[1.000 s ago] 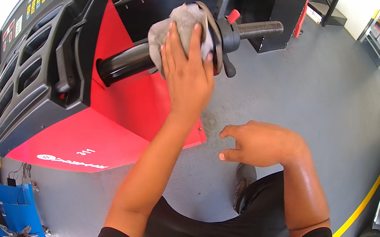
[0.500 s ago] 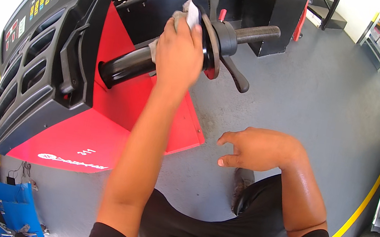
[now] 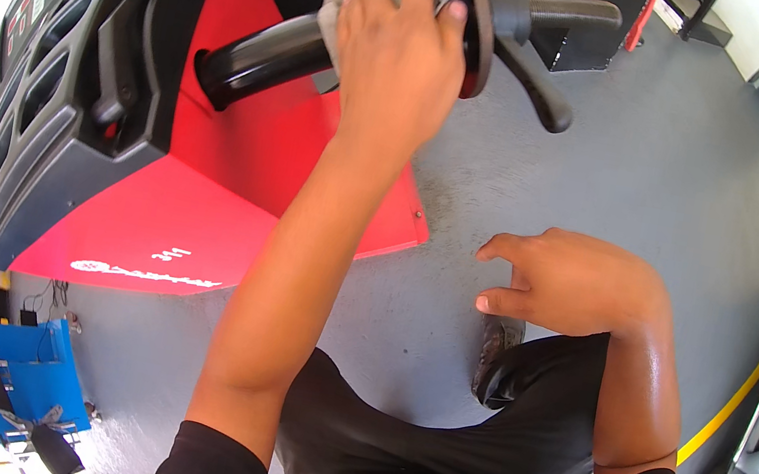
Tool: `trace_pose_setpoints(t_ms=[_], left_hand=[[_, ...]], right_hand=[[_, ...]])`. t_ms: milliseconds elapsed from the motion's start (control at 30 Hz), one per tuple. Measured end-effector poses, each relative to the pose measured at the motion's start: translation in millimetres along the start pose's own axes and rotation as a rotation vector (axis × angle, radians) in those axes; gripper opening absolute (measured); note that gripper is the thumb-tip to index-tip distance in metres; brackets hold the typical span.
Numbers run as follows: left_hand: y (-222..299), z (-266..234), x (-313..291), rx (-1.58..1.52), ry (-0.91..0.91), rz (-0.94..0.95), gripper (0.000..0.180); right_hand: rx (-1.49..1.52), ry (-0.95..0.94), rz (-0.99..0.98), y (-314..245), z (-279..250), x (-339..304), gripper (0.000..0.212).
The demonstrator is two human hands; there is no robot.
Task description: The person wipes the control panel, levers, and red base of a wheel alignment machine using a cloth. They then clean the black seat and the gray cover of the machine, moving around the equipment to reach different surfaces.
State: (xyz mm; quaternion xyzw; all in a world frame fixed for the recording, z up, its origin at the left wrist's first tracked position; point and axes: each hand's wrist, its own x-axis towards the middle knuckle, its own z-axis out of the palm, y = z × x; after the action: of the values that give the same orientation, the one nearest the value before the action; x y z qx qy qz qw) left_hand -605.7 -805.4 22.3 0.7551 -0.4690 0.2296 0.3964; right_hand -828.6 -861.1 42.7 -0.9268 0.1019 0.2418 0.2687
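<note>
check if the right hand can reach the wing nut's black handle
Probably yes: the right hand looks empty and nothing shows between it and the wing nut's black handle, though some stretch is likely.

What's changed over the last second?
The lower black lever has swung out toward the lower right, and the view has shifted, so the machine sits higher in the picture. Nothing was taken up or let go: the left hand still holds the grey cloth on the black shaft; the right hand stays half open.
</note>
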Motion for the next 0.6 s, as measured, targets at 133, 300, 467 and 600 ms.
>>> trace_pose_setpoints(t_ms=[133, 300, 467, 600], left_hand=[[-6.4, 1.1, -3.8, 0.020, 0.060, 0.033, 0.054], [-29.9, 11.2, -81.1, 0.032, 0.011, 0.222, 0.066], [-77.4, 18.1, -206.6, -0.920, -0.578, -0.930, 0.048], [-50.9, -16.6, -246.7, -1.400, -0.443, -1.360, 0.051]], right_hand=[[-0.028, -0.046, -0.017, -9.0, -5.1, 10.2, 0.054], [-0.052, -0.047, 0.047, -0.6, -1.2, 23.0, 0.057], [-0.053, -0.071, 0.092, 6.3, 4.5, 33.1, 0.060], [0.040, 0.124, 0.084, 23.2, 15.3, 35.2, 0.068]])
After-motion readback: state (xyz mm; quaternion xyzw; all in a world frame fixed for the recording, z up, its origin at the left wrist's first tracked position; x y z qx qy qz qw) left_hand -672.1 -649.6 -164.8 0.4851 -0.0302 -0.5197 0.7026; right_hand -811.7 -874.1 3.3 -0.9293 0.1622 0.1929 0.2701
